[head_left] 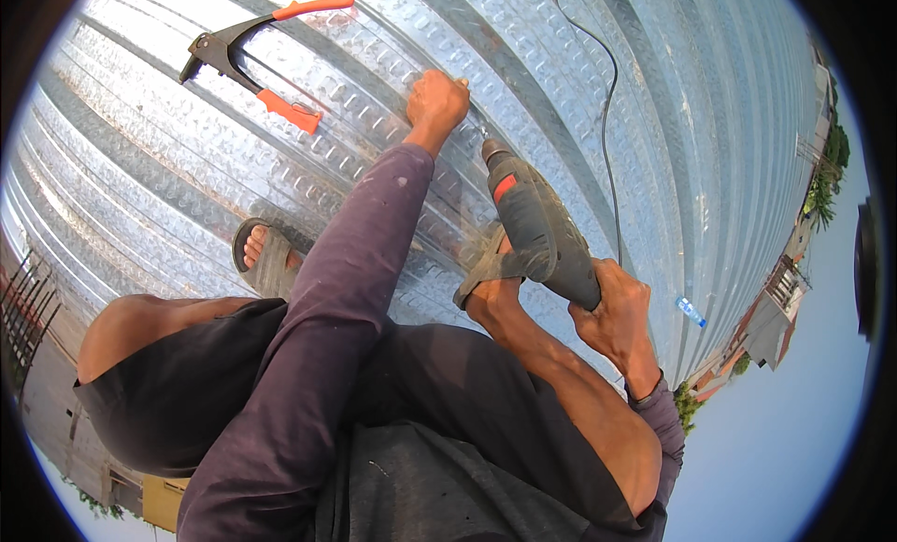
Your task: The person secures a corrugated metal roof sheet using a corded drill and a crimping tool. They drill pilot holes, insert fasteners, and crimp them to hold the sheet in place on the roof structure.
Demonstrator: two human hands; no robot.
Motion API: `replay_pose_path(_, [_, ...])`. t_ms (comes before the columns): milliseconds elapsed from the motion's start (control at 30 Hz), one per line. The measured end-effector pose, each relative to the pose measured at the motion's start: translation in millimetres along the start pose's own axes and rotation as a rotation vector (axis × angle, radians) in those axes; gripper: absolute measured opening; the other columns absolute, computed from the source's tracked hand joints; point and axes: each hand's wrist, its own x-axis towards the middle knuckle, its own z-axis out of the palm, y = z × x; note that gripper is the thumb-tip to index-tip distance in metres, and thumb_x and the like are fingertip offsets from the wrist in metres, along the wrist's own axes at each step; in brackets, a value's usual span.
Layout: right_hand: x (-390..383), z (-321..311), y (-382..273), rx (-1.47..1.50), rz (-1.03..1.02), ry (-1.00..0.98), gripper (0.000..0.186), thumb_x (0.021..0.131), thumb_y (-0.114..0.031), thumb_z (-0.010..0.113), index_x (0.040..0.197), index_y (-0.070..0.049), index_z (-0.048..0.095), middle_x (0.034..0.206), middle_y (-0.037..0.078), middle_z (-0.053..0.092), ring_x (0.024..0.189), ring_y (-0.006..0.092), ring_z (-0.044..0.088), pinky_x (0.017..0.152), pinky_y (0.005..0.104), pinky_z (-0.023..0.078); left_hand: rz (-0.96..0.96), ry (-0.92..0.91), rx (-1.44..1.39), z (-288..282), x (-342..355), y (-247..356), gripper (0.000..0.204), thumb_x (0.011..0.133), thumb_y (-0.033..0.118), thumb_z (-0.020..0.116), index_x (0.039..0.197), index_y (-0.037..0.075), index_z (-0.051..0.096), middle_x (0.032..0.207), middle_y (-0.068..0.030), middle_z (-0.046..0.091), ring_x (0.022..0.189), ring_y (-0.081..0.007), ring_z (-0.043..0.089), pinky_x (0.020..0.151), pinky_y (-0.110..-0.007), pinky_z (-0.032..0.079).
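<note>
head view: right hand closed on drill, left hand curled at deck

the right hand is wrapped around the rear of the drill, knuckles showing, its fingers partly hidden by the grip. the drill stretches forward and a little left from that hand, above the ribbed metal deck, its chuck and thin bit aimed toward the left hand. the bit ends near that hand, apart from it; whether its tip touches the metal, i cannot tell.

the left hand is folded into a fist, back up, low over the deck just left of the bit. what it might hold is hidden; a small tip at its far edge is too small to name.

farther left and beyond the left hand lies a riveter, black with orange handles spread apart. a dark cord runs along the deck to the right of the drill, down toward the right hand. a bottle lies right of that hand. the left sandal is left of the left forearm; the right sandal is partly behind the drill.
</note>
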Motion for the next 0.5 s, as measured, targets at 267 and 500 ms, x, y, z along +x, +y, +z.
replay_pose_path(267, [-4.3,5.0,11.6,0.048,-0.022,0.067,0.041,0.059,-0.003,0.073,0.098,0.000,0.062,0.079,0.015,0.062,0.066,0.0359,0.063,0.055,0.0412,0.048,-0.031,-0.041,0.038,3.9,7.3,-1.5,0.052,0.089,0.043,0.070,0.115,-0.002,0.068,0.122,-0.0235,0.066,0.115,-0.0385,0.064,0.096,-0.044,0.052])
replay_pose_path(500, [-0.4,0.2,5.9,0.132,-0.008,0.097,0.043,0.062,-0.001,0.073,0.104,0.000,0.063,0.087,0.017,0.066,0.072,0.0369,0.066,0.060,0.0400,0.051,-0.021,-0.009,0.048,4.4,10.1,-5.5,0.053,0.089,0.044,0.070,0.115,-0.002,0.067,0.123,-0.0247,0.065,0.116,-0.0387,0.064,0.097,-0.044,0.051])
